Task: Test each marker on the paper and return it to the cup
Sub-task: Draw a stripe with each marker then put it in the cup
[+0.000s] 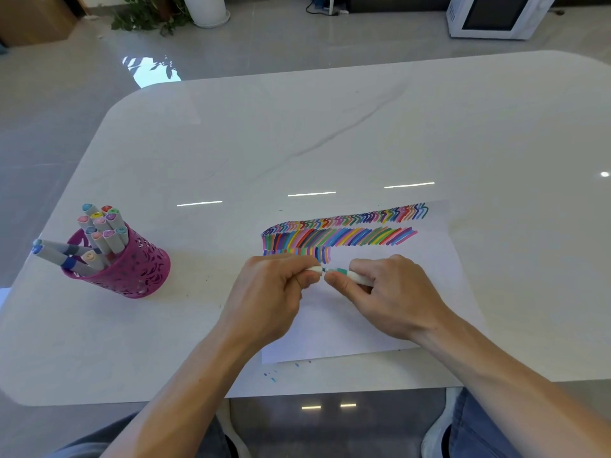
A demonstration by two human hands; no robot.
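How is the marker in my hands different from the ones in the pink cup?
The held marker lies level over the paper; the cup markers stand or lean. Its cap is off, pinched in the left hand, barrel in the right hand; theirs are capped. All have pale barrels.

Indoors, and this reads as a home dining room, though a casual office is possible. A glossy white stone-look table with rounded corners stands on shiny grey floor tiles. Beyond it, a leafy green trailing plant spills beside a round white planter, and a white microwave-like box with a dark door sits on the floor.
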